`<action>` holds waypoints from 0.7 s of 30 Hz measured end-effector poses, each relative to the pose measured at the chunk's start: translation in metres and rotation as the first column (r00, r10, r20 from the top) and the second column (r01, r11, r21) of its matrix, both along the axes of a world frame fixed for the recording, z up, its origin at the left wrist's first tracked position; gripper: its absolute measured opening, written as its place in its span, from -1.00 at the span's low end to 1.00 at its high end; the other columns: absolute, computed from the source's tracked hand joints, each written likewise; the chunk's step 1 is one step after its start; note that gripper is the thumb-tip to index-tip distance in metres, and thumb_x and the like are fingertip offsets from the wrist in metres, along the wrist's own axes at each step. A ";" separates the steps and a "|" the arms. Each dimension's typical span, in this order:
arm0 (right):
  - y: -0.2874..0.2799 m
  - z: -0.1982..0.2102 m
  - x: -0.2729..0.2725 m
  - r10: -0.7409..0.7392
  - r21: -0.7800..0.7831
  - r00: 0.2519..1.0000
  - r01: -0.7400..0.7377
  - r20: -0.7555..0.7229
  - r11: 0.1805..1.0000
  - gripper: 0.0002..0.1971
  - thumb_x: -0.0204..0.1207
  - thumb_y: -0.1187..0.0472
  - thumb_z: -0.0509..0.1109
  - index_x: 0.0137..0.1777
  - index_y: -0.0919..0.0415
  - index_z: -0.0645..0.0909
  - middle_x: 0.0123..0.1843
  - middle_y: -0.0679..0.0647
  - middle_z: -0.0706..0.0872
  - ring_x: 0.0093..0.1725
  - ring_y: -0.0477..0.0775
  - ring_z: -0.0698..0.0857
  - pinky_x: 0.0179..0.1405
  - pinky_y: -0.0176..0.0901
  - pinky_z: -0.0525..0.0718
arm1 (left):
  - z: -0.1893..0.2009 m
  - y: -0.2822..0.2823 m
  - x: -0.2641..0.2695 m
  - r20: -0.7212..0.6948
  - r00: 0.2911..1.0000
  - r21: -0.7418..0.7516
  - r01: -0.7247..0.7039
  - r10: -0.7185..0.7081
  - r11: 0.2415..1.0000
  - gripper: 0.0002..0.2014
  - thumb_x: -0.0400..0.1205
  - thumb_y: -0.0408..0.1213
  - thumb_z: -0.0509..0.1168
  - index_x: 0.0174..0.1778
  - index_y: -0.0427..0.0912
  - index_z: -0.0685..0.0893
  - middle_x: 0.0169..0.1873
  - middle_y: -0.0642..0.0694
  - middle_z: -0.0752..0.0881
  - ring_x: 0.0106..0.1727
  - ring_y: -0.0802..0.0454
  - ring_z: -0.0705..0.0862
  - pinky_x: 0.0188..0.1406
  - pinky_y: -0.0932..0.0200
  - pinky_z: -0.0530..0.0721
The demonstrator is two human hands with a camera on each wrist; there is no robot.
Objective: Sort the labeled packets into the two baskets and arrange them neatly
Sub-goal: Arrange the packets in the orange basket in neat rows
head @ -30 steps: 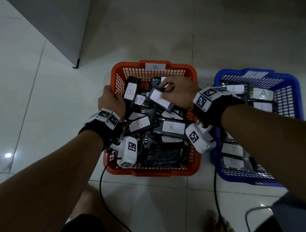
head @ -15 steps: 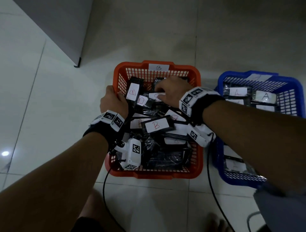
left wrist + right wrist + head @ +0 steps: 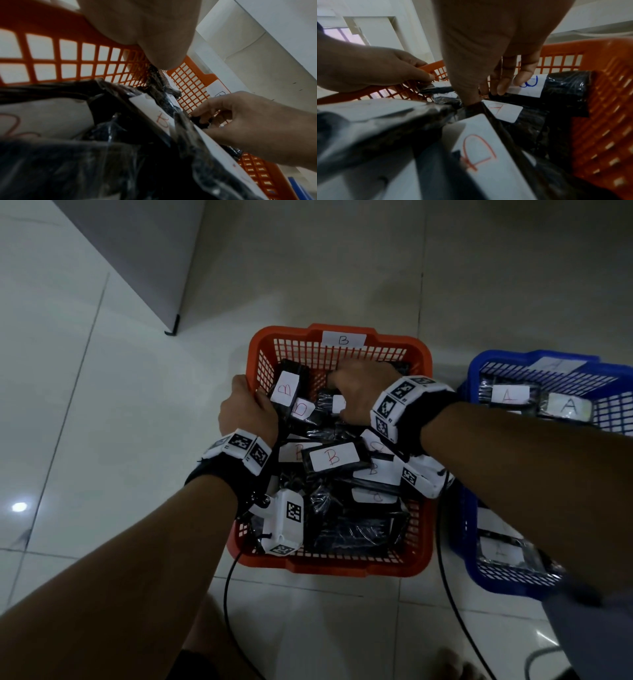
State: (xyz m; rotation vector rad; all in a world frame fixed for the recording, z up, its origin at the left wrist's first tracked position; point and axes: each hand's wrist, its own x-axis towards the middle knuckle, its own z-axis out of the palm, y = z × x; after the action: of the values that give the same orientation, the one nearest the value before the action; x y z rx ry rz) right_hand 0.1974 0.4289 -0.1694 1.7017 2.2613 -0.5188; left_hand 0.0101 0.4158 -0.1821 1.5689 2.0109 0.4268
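The orange basket (image 3: 342, 568) (image 3: 68, 59) (image 3: 599, 108), tagged B, is piled with black wrapped packets bearing B labels; one such packet (image 3: 332, 457) lies on top in the middle. My left hand (image 3: 246, 409) (image 3: 376, 67) grips the basket's left rim beside an upright packet (image 3: 286, 390). At the back wall my right hand (image 3: 356, 395) (image 3: 257, 121) (image 3: 488, 40) reaches deep, its fingers curled on the edge of a black packet (image 3: 565, 86) (image 3: 200, 120) with a blue B label. The blue basket (image 3: 496, 587) to the right holds packets labelled A.
Both baskets stand side by side on a pale tiled floor. A grey cabinet (image 3: 137, 268) stands at the back left, its foot close to the orange basket. Black cables (image 3: 229, 594) trail from my wrists toward my feet (image 3: 455, 666).
My right hand has moved from above the pile toward the back wall and lower, taking its packet down among the others. The left hand has stayed on the rim.
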 end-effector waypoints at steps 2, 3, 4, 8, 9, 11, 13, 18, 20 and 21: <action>0.004 0.001 -0.003 -0.004 -0.021 0.998 0.003 -0.061 1.000 -0.62 0.42 0.16 0.50 0.26 0.08 0.64 0.17 0.08 0.60 0.19 0.18 0.63 0.08 0.06 0.69 | -0.001 0.000 0.000 -0.003 1.000 0.002 -0.003 0.003 1.000 -0.77 0.73 -0.25 0.10 0.21 -0.30 0.48 0.05 -0.32 0.73 0.00 -0.33 0.69 -0.20 0.08 0.46; 0.005 0.001 -0.005 0.011 -0.048 0.996 -0.016 -0.093 0.999 -0.57 0.44 0.19 0.48 0.34 0.04 0.62 0.24 0.06 0.59 0.27 0.17 0.59 0.17 0.06 0.66 | -0.001 0.000 0.000 -0.007 1.000 0.002 -0.004 0.004 1.000 -0.77 0.73 -0.25 0.10 0.20 -0.30 0.48 0.04 -0.32 0.73 0.00 -0.33 0.69 -0.20 0.08 0.46; 0.005 0.000 -0.007 0.037 -0.079 0.993 -0.046 -0.109 0.996 -0.53 0.46 0.21 0.47 0.40 0.01 0.60 0.31 0.05 0.58 0.34 0.15 0.55 0.24 0.06 0.62 | -0.002 0.000 0.000 -0.008 1.000 0.002 -0.005 0.005 1.000 -0.78 0.73 -0.25 0.10 0.20 -0.30 0.48 0.04 -0.32 0.73 0.00 -0.33 0.69 -0.21 0.08 0.46; 0.003 0.004 -0.006 0.147 -0.089 0.986 -0.154 -0.084 0.984 -0.61 0.50 0.21 0.42 0.32 -0.08 0.67 0.30 -0.03 0.63 0.32 0.14 0.57 0.24 0.05 0.60 | -0.002 0.000 0.000 -0.018 1.000 0.009 0.002 -0.002 1.000 -0.76 0.73 -0.24 0.10 0.22 -0.30 0.48 0.05 -0.31 0.73 0.01 -0.32 0.69 -0.22 0.09 0.44; 0.003 0.005 -0.003 0.160 -0.084 0.985 -0.166 -0.069 0.983 -0.63 0.49 0.23 0.43 0.28 -0.08 0.70 0.25 -0.04 0.65 0.28 0.14 0.59 0.22 0.06 0.62 | -0.002 0.000 0.000 -0.023 1.000 0.009 0.000 0.000 1.000 -0.76 0.73 -0.24 0.10 0.23 -0.30 0.48 0.05 -0.31 0.73 0.01 -0.32 0.69 -0.22 0.09 0.43; 0.004 0.009 0.002 0.154 -0.079 0.987 -0.158 -0.051 0.984 -0.70 0.46 0.24 0.44 0.18 -0.01 0.74 0.20 -0.02 0.68 0.23 0.13 0.63 0.18 0.10 0.67 | -0.001 0.000 0.000 -0.018 1.000 0.010 0.001 0.000 1.000 -0.76 0.73 -0.24 0.10 0.23 -0.30 0.48 0.06 -0.32 0.73 0.01 -0.32 0.69 -0.23 0.11 0.42; 0.005 0.011 0.008 0.097 -0.058 0.992 -0.102 -0.077 0.993 -0.78 0.47 0.22 0.45 0.11 0.05 0.75 0.22 -0.02 0.65 0.24 0.09 0.61 0.23 0.08 0.65 | 0.000 0.000 0.000 -0.006 1.000 0.007 0.002 -0.002 1.000 -0.76 0.73 -0.25 0.10 0.23 -0.29 0.48 0.06 -0.31 0.72 0.01 -0.32 0.69 -0.22 0.11 0.43; 0.003 0.014 0.023 -0.118 0.127 0.968 0.149 -0.221 0.981 -0.63 0.56 0.34 0.33 0.36 0.11 0.63 0.39 0.07 0.59 0.39 0.14 0.54 0.37 0.00 0.57 | -0.001 -0.001 0.000 -0.013 1.000 0.010 0.004 -0.004 1.000 -0.76 0.73 -0.24 0.10 0.23 -0.29 0.48 0.06 -0.32 0.72 0.02 -0.33 0.69 -0.21 0.08 0.44; 0.001 0.009 0.027 -0.144 0.117 0.982 0.158 -0.121 0.980 -0.59 0.55 0.31 0.35 0.40 0.13 0.60 0.37 0.11 0.62 0.33 0.18 0.60 0.25 0.08 0.66 | -0.002 -0.001 0.000 -0.015 1.000 0.016 0.002 -0.002 1.000 -0.76 0.73 -0.24 0.10 0.23 -0.29 0.48 0.05 -0.32 0.72 0.01 -0.34 0.69 -0.21 0.08 0.44; 0.000 0.006 0.029 -0.153 0.091 0.986 0.159 -0.070 0.983 -0.59 0.54 0.30 0.36 0.40 0.14 0.59 0.36 0.12 0.63 0.31 0.19 0.62 0.19 0.09 0.68 | -0.002 -0.002 0.000 -0.016 1.000 0.018 0.002 -0.001 1.000 -0.76 0.73 -0.24 0.10 0.23 -0.29 0.48 0.05 -0.32 0.72 0.01 -0.34 0.69 -0.21 0.09 0.44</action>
State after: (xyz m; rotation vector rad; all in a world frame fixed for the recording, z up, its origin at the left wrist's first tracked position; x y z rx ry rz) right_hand 0.2261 0.4285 -0.1637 1.9480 2.2400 -0.5107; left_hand 0.0100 0.4142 -0.1840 1.5893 2.0227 0.4347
